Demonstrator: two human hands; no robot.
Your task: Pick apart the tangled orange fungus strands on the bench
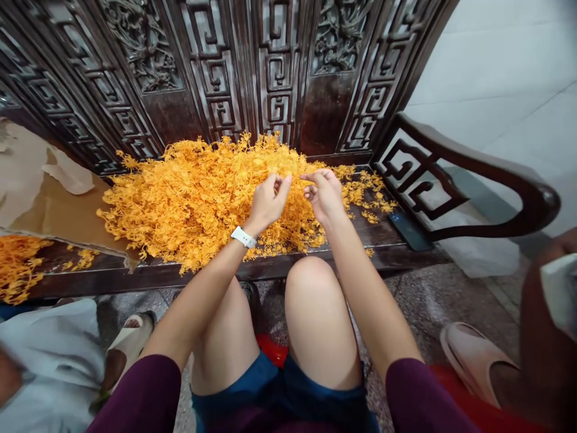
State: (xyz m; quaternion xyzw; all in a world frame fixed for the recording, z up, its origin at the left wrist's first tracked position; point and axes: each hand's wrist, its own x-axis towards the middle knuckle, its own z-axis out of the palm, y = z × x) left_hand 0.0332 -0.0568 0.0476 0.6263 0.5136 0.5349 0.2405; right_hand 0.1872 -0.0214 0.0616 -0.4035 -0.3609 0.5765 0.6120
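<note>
A big heap of yellow-orange, thin-stemmed plastic flower pieces (pixel 198 186) covers the bench seat in front of me. Above its right part, my left hand (pixel 268 203), with a white watch band (pixel 243 237) on the wrist, is closed in a pinch. A blurred yellow flower piece (pixel 283 163) shows at its fingertips. Close by on the right, my right hand (pixel 325 197) has its fingers curled and the index finger pointing at the left hand. What it pinches, if anything, is too small to make out. The two hands are slightly apart.
A torn cardboard sheet (pixel 67 210) lies left of the heap, with more orange pieces (pixel 18 264) beyond it. The dark wooden bench has a carved back (pixel 327 114) and armrest (pixel 500 174). A phone (pixel 409 230) lies by the armrest. Other people sit on both sides.
</note>
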